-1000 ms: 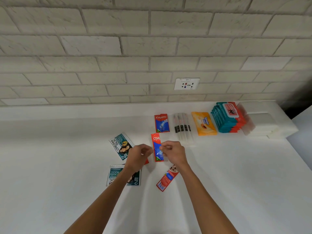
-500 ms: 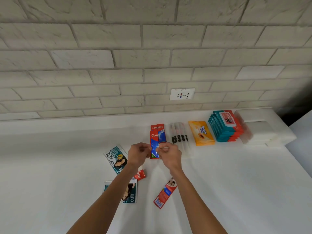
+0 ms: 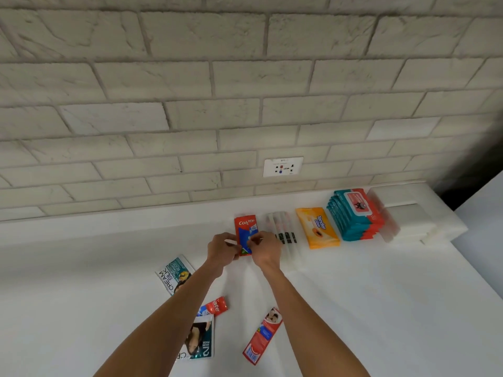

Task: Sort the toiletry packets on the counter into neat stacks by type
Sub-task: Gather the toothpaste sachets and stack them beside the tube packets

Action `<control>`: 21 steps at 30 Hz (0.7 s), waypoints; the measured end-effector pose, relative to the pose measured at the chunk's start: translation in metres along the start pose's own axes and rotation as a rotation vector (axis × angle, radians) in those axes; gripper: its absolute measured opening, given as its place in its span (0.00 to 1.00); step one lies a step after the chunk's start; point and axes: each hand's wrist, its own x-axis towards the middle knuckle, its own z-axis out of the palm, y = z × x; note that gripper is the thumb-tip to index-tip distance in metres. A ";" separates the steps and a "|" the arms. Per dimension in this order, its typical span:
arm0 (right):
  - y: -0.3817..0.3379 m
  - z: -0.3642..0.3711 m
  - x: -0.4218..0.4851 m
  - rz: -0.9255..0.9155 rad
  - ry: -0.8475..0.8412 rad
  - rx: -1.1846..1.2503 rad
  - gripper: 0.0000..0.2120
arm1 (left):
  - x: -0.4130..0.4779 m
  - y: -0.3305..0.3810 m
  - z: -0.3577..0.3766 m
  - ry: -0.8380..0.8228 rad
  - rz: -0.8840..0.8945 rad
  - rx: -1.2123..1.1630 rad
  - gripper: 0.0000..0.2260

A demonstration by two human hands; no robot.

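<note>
Well, both of your hands met at the Colgate packet (image 3: 245, 227), which lay close to the back edge of the counter (image 3: 381, 295), about midway along it; your left hand (image 3: 221, 250) had its fingers curled in and pinched the packet's left edge, and your right hand (image 3: 265, 248) pinched the right edge low down in the same way; whether another packet lay beneath it could not be told. Just right of your right hand lay the wrapped toothbrushes (image 3: 283, 229), side by side along the back edge; next came the orange Tender Love pack (image 3: 317, 227), then the teal wipe packs (image 3: 353, 216) in a stack, then some white packs (image 3: 402, 213) at the back right corner. Left of your left forearm a Cream Silk sachet (image 3: 174, 273) lay askew, well apart from the row; nearer the front edge a small red Colgate sachet (image 3: 216, 306) touched a second Cream Silk sachet (image 3: 200, 340), both partly under your left arm; between your forearms a long red sachet (image 3: 261, 336) lay at a slant. A wall socket (image 3: 283, 166) sat in the brick wall (image 3: 190, 91) above the row.
</note>
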 end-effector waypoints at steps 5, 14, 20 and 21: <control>-0.004 0.015 0.015 0.009 0.004 -0.022 0.05 | 0.016 0.005 0.006 0.058 0.006 0.084 0.08; -0.004 0.029 0.027 0.028 -0.007 -0.095 0.05 | 0.023 0.005 0.012 0.097 0.044 0.178 0.10; -0.007 0.029 0.027 -0.039 0.002 -0.139 0.04 | 0.026 0.001 0.017 0.104 0.058 0.213 0.07; -0.007 0.030 0.028 -0.045 0.004 -0.136 0.04 | 0.026 0.001 0.017 0.103 0.066 0.222 0.06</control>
